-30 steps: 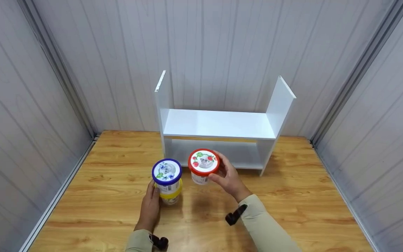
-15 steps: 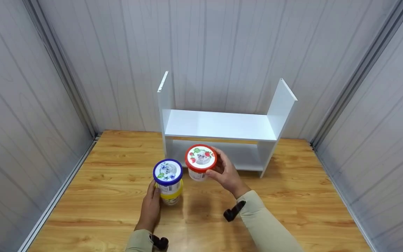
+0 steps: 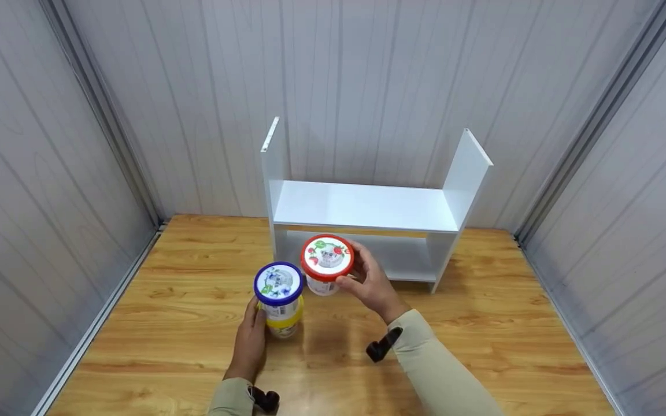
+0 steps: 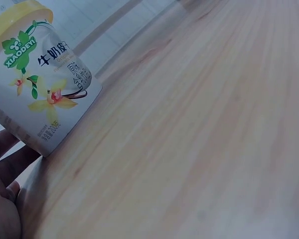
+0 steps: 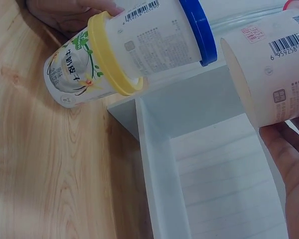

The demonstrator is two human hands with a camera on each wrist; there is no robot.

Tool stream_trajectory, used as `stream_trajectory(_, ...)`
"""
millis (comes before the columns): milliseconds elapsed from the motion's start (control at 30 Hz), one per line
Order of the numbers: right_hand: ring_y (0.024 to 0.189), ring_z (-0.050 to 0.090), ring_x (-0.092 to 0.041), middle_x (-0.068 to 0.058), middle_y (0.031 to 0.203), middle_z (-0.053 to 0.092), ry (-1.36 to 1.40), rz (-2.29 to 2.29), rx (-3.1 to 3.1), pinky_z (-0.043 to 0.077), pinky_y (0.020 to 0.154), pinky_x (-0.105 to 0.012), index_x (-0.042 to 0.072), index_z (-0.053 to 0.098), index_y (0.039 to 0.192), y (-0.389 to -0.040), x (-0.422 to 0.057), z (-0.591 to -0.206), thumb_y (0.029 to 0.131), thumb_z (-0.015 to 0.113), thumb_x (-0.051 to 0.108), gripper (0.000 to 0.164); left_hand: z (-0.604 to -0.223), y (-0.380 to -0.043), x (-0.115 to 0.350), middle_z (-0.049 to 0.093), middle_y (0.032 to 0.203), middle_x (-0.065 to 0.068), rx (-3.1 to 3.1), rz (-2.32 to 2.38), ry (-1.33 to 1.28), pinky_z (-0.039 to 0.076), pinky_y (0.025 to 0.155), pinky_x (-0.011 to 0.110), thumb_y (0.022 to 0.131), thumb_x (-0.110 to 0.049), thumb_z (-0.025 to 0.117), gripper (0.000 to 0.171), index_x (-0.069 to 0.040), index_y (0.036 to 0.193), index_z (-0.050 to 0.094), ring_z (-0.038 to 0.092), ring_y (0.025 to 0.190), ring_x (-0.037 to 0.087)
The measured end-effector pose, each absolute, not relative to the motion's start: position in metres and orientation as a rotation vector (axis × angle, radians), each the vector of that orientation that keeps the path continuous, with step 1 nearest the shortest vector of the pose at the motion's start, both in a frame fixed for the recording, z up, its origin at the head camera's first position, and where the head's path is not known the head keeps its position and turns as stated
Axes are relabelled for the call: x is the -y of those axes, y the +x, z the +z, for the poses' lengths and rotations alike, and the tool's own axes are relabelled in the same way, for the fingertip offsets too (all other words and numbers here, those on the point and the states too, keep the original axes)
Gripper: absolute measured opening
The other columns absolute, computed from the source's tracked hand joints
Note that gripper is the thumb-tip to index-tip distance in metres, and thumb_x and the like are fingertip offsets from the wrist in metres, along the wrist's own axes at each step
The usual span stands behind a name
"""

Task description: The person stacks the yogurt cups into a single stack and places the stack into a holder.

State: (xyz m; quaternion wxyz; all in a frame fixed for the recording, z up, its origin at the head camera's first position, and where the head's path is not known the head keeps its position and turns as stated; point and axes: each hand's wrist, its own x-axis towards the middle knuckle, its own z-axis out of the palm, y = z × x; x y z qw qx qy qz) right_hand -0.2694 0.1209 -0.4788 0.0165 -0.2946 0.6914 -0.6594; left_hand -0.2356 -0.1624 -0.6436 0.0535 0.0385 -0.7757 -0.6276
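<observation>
Working from left to right, I have the left hand (image 3: 247,341) low beside the stack, its fingers and thumb curled on the near and left sides of the yellow cup (image 3: 282,330). That hold reads to me as steadying: a tall, narrow pair could tip if nudged. The yellow cup stands on the surface (image 3: 194,300), and the blue cup (image 3: 279,311) sits squarely on top, its flat lid (image 3: 278,283) uncovered, so I judge that it could bear more weight.

Just right and slightly far of it, the red cup (image 3: 327,259) is in the air, off the surface and, by the right wrist view, apart from the blue cup. The right hand (image 3: 374,289) has its fingers clamped on the red cup from the right side, which probably leaves the base free for setting down. Beyond, the white shelf (image 3: 362,209) stands at the far side, reaching farther right than either hand.
</observation>
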Motion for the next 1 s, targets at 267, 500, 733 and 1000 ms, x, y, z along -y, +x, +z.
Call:
stream_trajectory(267,0.133,0.050,-0.028,-0.012,0.145,0.050,-0.903,-2.040,-2.162,0.042,0.111,-0.051,0.006,0.031,0.154,-0.270,-0.116,-0.474,0.093,0.074,0.017,0.076,-0.642,-0.234,0.161,0.030,0.164,0.009,2.336,-1.899,0.066,0.018,0.122,0.057,0.106,-0.058,0.031,0.062,-0.029,0.161,0.025,0.022,0.152,0.033)
stream_trajectory(500,0.131,0.051,-0.030,-0.013,0.142,0.051,-0.895,-2.014,-2.180,0.045,0.110,-0.050,0.003,0.033,0.152,-0.263,-0.110,-0.462,0.092,0.075,0.016,0.075,-0.645,-0.235,0.162,0.029,0.165,0.010,2.342,-1.886,0.072,0.017,0.122,0.058,0.106,-0.057,0.031,0.062,-0.028,0.161,0.025,0.021,0.152,0.035)
stream_trajectory(733,0.132,0.051,-0.030,-0.015,0.142,0.051,-0.925,-2.034,-2.152,0.041,0.112,-0.053,0.001,0.033,0.152,-0.260,-0.105,-0.455,0.093,0.074,0.019,0.075,-0.645,-0.237,0.163,0.025,0.166,0.010,2.383,-1.883,0.111,0.016,0.122,0.058,0.105,-0.062,0.028,0.068,-0.027,0.162,0.022,0.019,0.153,0.035)
stream_trajectory(1000,0.132,0.051,-0.028,-0.014,0.144,0.050,-0.931,-2.019,-2.165,0.041,0.113,-0.049,0.001,0.032,0.153,-0.263,-0.100,-0.453,0.093,0.074,0.019,0.076,-0.644,-0.238,0.162,0.028,0.165,0.011,2.375,-1.881,0.097,0.016,0.122,0.058,0.107,-0.057,0.028,0.062,-0.027,0.162,0.023,0.020,0.152,0.035)
